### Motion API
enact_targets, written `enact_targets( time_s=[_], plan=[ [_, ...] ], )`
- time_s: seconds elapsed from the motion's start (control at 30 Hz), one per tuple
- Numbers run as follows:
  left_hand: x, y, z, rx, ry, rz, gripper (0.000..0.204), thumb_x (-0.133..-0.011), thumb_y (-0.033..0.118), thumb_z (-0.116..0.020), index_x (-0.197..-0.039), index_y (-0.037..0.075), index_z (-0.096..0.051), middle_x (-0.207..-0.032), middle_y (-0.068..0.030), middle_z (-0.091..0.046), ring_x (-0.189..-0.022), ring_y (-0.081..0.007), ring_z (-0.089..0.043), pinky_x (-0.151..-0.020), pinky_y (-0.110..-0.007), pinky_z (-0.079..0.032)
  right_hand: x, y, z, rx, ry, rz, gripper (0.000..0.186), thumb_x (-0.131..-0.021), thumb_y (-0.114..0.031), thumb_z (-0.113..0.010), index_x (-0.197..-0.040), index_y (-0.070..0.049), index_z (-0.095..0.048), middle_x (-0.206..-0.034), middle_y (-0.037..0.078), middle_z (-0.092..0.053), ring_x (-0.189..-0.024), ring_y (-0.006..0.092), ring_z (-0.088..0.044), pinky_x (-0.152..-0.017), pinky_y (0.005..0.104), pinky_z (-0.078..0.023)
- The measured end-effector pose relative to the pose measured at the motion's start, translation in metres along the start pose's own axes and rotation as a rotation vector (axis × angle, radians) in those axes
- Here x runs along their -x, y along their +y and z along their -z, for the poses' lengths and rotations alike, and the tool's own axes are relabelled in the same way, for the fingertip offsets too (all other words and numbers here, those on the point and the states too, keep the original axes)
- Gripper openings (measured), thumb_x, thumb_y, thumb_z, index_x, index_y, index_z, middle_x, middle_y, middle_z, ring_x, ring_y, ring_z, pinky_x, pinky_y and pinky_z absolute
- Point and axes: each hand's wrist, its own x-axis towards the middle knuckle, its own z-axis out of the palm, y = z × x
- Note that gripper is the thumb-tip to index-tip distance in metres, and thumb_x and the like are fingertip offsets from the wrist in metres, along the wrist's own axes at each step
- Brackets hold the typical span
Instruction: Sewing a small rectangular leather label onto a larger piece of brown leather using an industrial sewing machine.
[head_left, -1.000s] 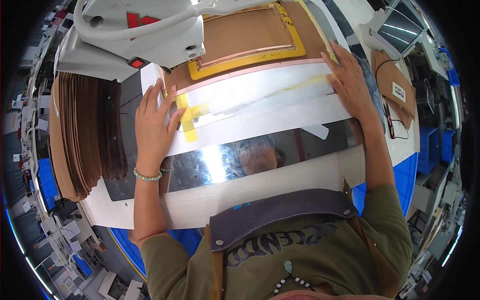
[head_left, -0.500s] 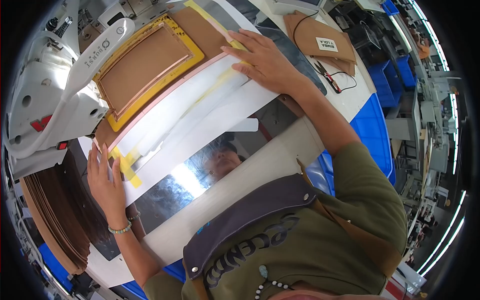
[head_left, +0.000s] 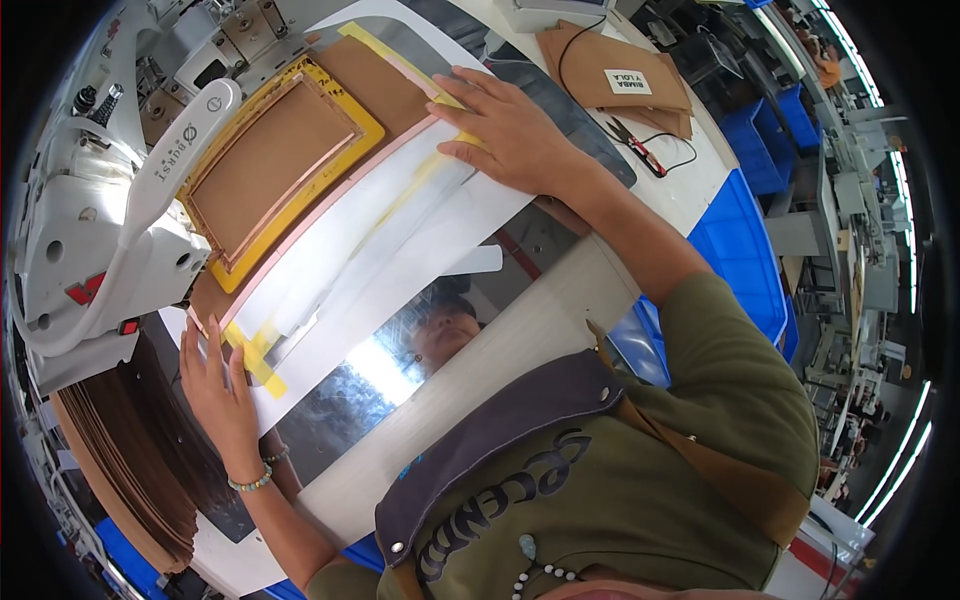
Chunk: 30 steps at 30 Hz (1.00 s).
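Note:
My left hand (head_left: pixel 222 400) lies at the lower left corner of a flat white template (head_left: pixel 400 255), fingers stretched out beside the yellow tape (head_left: pixel 265 370). Across at the upper right, my right hand (head_left: pixel 515 135) rests with spread fingers on the template's other end, touching more yellow tape there. Beyond the white area, brown leather-like material (head_left: pixel 395 85) extends along a pink strip (head_left: pixel 330 207). A yellow rectangular frame (head_left: pixel 365 135) sits on it, with brown material inside. Neither hand grips anything that I can see.
A white sewing machine (head_left: pixel 85 235) stands at the left, its arm-shaped lamp (head_left: pixel 190 135) over the frame. Stacked brown sheets (head_left: pixel 120 450) lie below it. Red-handled snips (head_left: pixel 645 150) and brown pieces (head_left: pixel 605 75) are at the right, above a blue bin (head_left: pixel 740 255). A shiny plate (head_left: pixel 350 400) lies nearer me.
The whole view has shifted and turned slightly, so the frame appears lower and farther left. Both hands keep their places at the template's two ends.

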Motion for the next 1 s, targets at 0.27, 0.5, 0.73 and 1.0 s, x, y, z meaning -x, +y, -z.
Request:
enact_targets(
  time_s=[0.27, 0.5, 0.73, 1.0],
  plan=[
    [0.002, 0.001, 0.001, -0.034, -0.006, -0.018, 0.047, -0.108, 0.027, -0.062, -0.154, 0.015, -0.062, -0.163, -0.0177, -0.052, -0.151, -0.0390, -0.047, -0.122, -0.050, -0.038, 0.001, -0.005, -0.001, 0.113, -0.001, -0.010, 0.057, -0.109, -0.046, -0.057, -0.148, -0.005, -0.062, -0.165, 0.016, -0.047, -0.157, 0.0335, -0.035, -0.124, 0.0478, -0.035],
    [0.002, 0.000, -0.002, -0.004, -0.014, -0.019, 0.047, -0.108, 0.023, -0.063, -0.154, 0.013, -0.062, -0.161, -0.0196, -0.054, -0.149, -0.0398, -0.048, -0.122, -0.050, -0.037, 0.007, -0.003, 0.002, 0.094, 0.032, -0.013, 0.056, -0.108, -0.044, -0.060, -0.146, -0.003, -0.063, -0.162, 0.016, -0.051, -0.154, 0.0336, -0.040, -0.123, 0.0474, -0.036],
    [0.006, -0.014, 0.000, 0.002, -0.006, -0.035, 0.047, -0.108, 0.020, -0.061, -0.155, 0.010, -0.059, -0.162, -0.0205, -0.052, -0.150, -0.0405, -0.047, -0.122, -0.051, -0.037, -0.001, 0.024, 0.007, 0.025, 0.208, -0.057, 0.044, -0.106, -0.042, -0.062, -0.135, -0.010, -0.072, -0.150, 0.008, -0.063, -0.141, 0.0306, -0.054, -0.114, 0.0442, -0.045],
    [0.000, -0.011, -0.006, 0.045, 0.004, -0.046, 0.047, -0.109, 0.021, -0.060, -0.156, 0.011, -0.058, -0.161, -0.0201, -0.052, -0.150, -0.0401, -0.046, -0.123, -0.051, -0.036, 0.061, 0.148, 0.125, 0.120, -0.050, -0.717, 0.024, -0.095, -0.022, -0.075, -0.115, -0.008, -0.076, -0.116, 0.012, -0.074, -0.109, 0.0283, -0.068, -0.095, 0.0423, -0.054]
  ],
)
